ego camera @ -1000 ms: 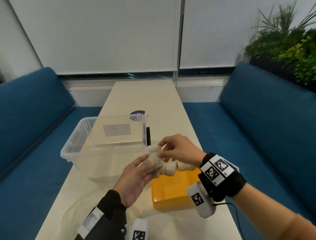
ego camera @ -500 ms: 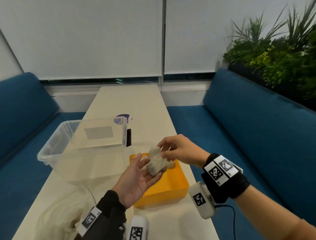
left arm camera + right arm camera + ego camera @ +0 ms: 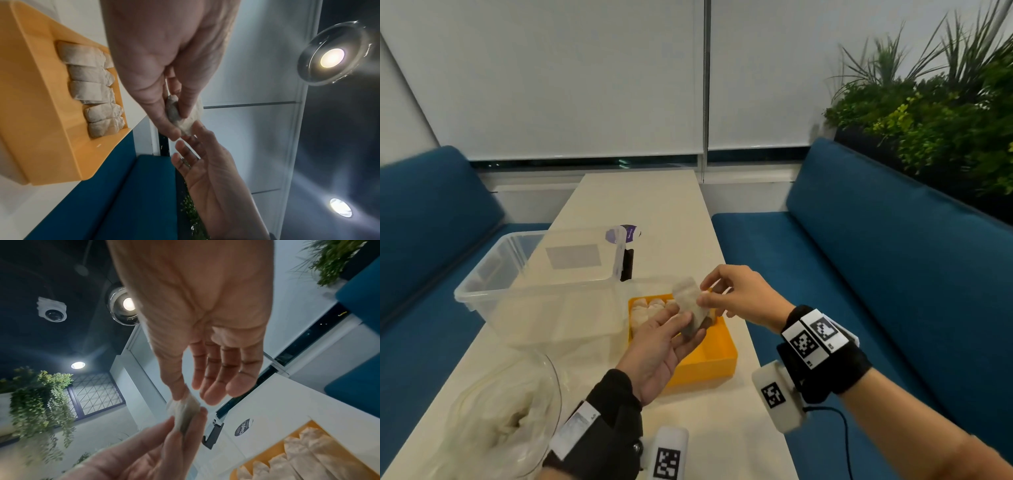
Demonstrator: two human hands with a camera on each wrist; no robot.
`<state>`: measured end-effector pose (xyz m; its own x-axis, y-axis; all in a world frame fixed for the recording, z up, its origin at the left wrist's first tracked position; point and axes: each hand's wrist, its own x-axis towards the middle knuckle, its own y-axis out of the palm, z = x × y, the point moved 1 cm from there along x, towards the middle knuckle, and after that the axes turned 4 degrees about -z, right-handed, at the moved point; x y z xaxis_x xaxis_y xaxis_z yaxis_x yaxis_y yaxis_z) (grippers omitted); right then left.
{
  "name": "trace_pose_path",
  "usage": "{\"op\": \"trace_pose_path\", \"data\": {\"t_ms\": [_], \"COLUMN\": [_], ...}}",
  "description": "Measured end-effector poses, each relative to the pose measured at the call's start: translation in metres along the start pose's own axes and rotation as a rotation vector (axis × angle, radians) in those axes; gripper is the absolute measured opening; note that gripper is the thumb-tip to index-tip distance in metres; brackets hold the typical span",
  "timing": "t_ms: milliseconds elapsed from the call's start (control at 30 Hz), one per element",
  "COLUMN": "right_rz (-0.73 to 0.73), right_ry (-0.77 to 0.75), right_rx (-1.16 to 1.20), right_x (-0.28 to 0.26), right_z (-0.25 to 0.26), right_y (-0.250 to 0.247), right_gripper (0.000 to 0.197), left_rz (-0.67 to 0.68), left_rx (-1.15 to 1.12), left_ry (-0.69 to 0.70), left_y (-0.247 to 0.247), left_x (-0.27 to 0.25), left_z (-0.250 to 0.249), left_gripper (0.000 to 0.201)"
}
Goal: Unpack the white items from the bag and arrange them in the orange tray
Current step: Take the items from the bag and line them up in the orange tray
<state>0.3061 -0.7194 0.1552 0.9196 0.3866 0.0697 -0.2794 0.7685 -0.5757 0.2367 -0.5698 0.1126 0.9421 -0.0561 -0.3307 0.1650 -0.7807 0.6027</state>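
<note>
I hold one white packet upright above the far part of the orange tray. My left hand grips its lower half between thumb and fingers. At the packet's top edge, my right hand pinches it with thumb and forefinger; the other fingers are spread straight. Several white packets lie side by side in a row along the tray's far side, plain in the left wrist view. The clear plastic bag lies crumpled at the near left with whitish contents inside.
A clear plastic bin stands left of the tray. Behind it are a purple round sticker and a small black object. Blue benches flank the narrow table; plants stand at the right.
Both hands have kept hold of the packet and turned it more upright over the tray. The head view has swung, bringing the bag into sight at lower left.
</note>
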Motion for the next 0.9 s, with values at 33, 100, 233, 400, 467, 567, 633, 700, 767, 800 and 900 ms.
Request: {"op": "trace_pose_path", "data": {"t_ms": [33,100,233,400,467,567,633,700,767,800,900], "right_rz": [0.013,0.022,0.028,0.021,0.005,0.003,-0.001,-0.011,-0.016,-0.013,0.029], "right_ry": [-0.016,-0.049,-0.072,-0.091,-0.081,-0.07,-0.072,-0.075,-0.078,-0.072,-0.023], "right_rx": [0.008,0.023,0.052,0.044,0.046,0.053,0.018,-0.053,-0.138,-0.191,-0.371], "right_x": [-0.002,-0.002,0.002,0.013,0.018,0.027,0.035,0.046,0.057,0.064,0.078], "right_z": [0.0,0.003,0.009,0.014,0.014,0.015,0.014,0.011,0.005,0.002,-0.013], "right_y": [0.001,0.001,-0.001,0.003,0.004,0.006,0.008,0.012,0.017,0.022,0.033], "right_gripper": [0.015,0.008,0.007,0.009,0.009,0.009,0.01,0.012,0.012,0.012,0.013], "left_rz": [-0.006,-0.013,-0.057,-0.085,-0.099,-0.128,-0.136,-0.139,-0.145,-0.15,-0.165], "left_rx": [0.006,0.013,0.011,0.008,0.015,0.02,0.018,0.023,0.029,0.026,0.022], "left_ry": [0.006,0.014,0.032,0.039,0.036,0.027,0.012,-0.012,-0.024,-0.025,-0.029], "left_y": [0.0,0.002,0.0,-0.009,-0.014,-0.022,-0.028,-0.036,-0.045,-0.051,-0.061], "left_x": [-0.001,-0.003,-0.006,-0.006,-0.005,-0.004,-0.003,-0.002,0.0,0.001,0.003], "left_z": [0.0,-0.002,-0.01,-0.018,-0.022,-0.028,-0.032,-0.036,-0.04,-0.043,-0.048], "left_gripper": [0.035,0.037,0.036,0.03,0.027,0.026,0.028,0.031,0.035,0.035,0.035]}}
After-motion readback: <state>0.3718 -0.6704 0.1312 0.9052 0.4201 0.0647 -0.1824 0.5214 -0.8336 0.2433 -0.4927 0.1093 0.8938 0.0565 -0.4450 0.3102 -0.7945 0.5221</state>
